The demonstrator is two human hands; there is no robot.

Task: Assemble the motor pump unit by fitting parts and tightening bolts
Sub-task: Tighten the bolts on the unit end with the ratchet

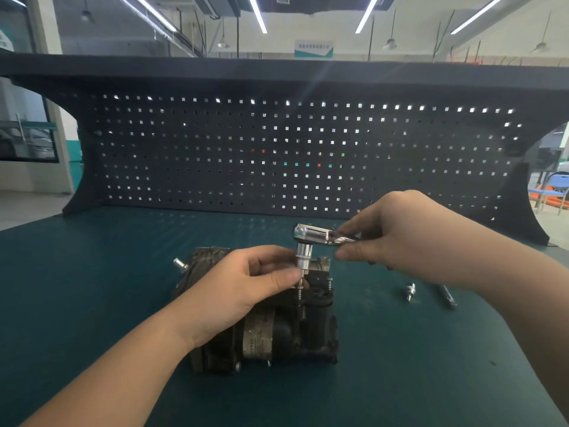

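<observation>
A dark, greasy motor pump unit (277, 331) lies on the teal bench mat (92, 288). A shiny ratchet wrench (317, 235) with a socket (304, 257) stands upright over a long bolt (299, 288) that rises from the unit's top. My left hand (246, 285) pinches the socket and the bolt between thumb and fingers. My right hand (409, 238) grips the ratchet handle, which points right. A second bolt (330, 283) stands in the unit just right of the first.
A loose bolt (410, 291) and a dark rod-like tool (446, 298) lie on the mat to the right of the unit. A black pegboard back panel (277, 149) closes off the far edge of the bench.
</observation>
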